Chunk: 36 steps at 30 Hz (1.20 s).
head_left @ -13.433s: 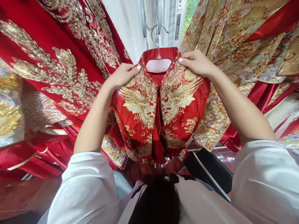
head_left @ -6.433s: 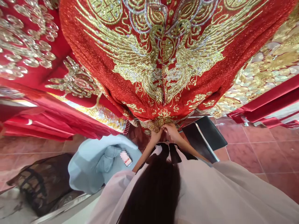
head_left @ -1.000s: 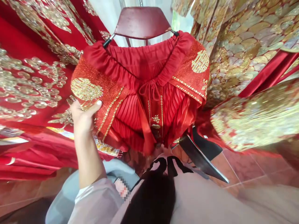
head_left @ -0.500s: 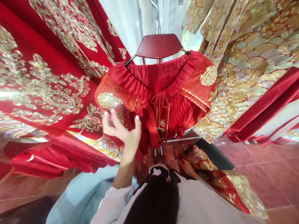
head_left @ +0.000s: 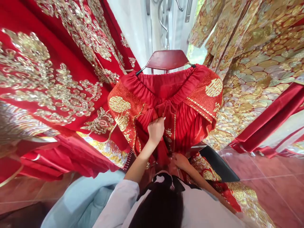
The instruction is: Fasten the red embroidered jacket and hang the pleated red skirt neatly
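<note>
- The red pleated skirt (head_left: 182, 117) hangs from a dark red hanger (head_left: 167, 59), its gathered waistband clipped at both ends so the pleats fall freely straight ahead of the fingers.
- The left hand (head_left: 155, 129) is raised to the skirt's front, fingers curled and pinching the red fabric just below the tied drawstring, seemingly to steady or straighten the pleats there.
- The right hand (head_left: 180, 161) sits lower, beneath the left fingers, at the skirt's lower edge; it touches red cloth, but whether the fingers are clenched on it cannot be told, since the skirt hides them.
- A gold-embroidered red jacket (head_left: 239, 190) trails along the right arm, down and to the right of the fingers, draped as if carried out of the way.
- To either side of the pinching fingers hang the skirt's glittering side panels (head_left: 121, 107), each bearing a gold emblem.
- Left of the fingers hangs a large red garment (head_left: 47, 79) with gold embroidery; right of them, gold scale-patterned garments (head_left: 256, 57).
- Below the left arm lies pale blue cloth (head_left: 80, 199); no container is in view.
</note>
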Available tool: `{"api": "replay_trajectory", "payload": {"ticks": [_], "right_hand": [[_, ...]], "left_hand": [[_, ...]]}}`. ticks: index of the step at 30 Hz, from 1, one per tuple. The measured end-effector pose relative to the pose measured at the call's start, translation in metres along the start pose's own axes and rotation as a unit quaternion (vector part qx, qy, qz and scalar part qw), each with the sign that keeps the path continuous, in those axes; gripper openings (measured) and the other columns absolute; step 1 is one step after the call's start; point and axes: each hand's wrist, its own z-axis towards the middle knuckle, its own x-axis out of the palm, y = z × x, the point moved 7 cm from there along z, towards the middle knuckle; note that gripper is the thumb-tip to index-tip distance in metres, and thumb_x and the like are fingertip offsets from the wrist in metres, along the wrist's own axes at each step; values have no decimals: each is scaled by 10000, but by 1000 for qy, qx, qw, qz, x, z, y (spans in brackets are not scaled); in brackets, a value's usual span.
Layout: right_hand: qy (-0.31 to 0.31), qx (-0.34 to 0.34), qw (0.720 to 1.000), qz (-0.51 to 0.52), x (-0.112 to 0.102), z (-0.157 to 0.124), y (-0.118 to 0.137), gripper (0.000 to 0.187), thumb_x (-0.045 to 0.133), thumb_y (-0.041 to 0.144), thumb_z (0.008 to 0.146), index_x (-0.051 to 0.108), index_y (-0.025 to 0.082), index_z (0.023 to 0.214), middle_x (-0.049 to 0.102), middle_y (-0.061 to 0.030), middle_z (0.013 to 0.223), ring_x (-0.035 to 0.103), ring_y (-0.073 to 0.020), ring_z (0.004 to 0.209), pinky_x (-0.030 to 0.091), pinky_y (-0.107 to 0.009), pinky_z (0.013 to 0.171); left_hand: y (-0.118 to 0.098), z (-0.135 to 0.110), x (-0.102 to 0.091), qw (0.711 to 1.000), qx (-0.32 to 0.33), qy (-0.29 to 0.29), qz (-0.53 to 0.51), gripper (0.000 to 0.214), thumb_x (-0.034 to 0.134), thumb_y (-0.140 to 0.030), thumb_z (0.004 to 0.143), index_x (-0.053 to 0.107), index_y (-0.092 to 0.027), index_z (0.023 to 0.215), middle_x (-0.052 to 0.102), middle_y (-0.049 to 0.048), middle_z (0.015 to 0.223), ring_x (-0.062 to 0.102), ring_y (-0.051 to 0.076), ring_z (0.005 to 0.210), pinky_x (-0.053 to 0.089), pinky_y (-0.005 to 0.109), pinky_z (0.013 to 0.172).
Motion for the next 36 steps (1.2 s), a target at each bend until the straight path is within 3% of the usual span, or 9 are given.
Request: {"api": "replay_trajectory", "payload": {"ticks": [4,7,9,12,15,17,20,32,36], "right_hand": [[-124,-109,986,19,-80,8,61,347,425,279,928,628,204,1199,670,-124,1137,669,-265,999,532,-408,844],[-379,-318,868,40,-167,-18,113,302,438,235,923,641,178,1140,677,-100,1107,648,-209,1028,517,-399,931],[-445,-410,796,6,-203,-31,138,308,442,186,907,629,172,1151,660,-95,1147,606,-199,1102,479,-407,993],[-434,-442,783,-60,-232,-22,157,389,404,152,885,578,158,1233,573,-99,1299,491,-223,1248,404,-446,1065],[-409,-398,814,-108,-241,1,157,459,397,151,849,535,140,1287,517,-108,1361,404,-261,1307,349,-488,1087],[-387,-372,832,-142,-240,13,155,476,427,172,832,528,144,1296,494,-104,1383,353,-289,1330,317,-514,1091],[-362,-362,841,-175,-238,22,152,471,465,209,827,534,146,1290,465,-100,1409,302,-312,1344,286,-528,1094],[-320,-417,830,-188,-226,6,151,479,427,26,807,645,294,1138,397,-22,1445,219,-283,1393,234,-583,1074],[-317,-433,824,-183,-206,-10,159,334,444,67,846,677,229,1024,491,-59,1364,350,-261,1297,284,-525,1061]], "left_hand": [[17,-49,65,994,-1,110,19,303,411,-196,961,688,-137,854,689,98,737,673,195,656,389,247,526],[24,-80,100,985,-5,172,30,192,536,-129,884,698,-126,781,678,89,647,672,192,588,378,223,472],[20,-88,99,983,10,181,29,200,542,-147,890,697,-133,766,681,90,650,682,201,603,398,230,479],[3,-78,58,986,60,152,12,301,484,-300,949,697,-158,790,701,98,727,695,221,673,458,281,542],[-17,-48,-7,990,115,76,-16,387,379,-445,976,660,-199,1075,699,90,1032,661,216,956,505,337,826],[-24,-23,-48,991,135,-5,-20,406,346,-418,984,568,-199,1244,613,102,1235,531,247,1195,347,437,1082],[-30,1,-91,971,192,-142,-15,436,502,-306,921,485,-128,1319,511,148,1353,406,290,1311,211,519,1158],[-13,-49,-77,930,355,88,33,148,689,-364,786,739,-226,769,426,61,1441,142,415,1417,121,690,1079],[-20,-37,-85,933,355,21,46,233,598,-376,866,714,-198,768,587,79,1269,403,348,1294,241,573,1066]]}}
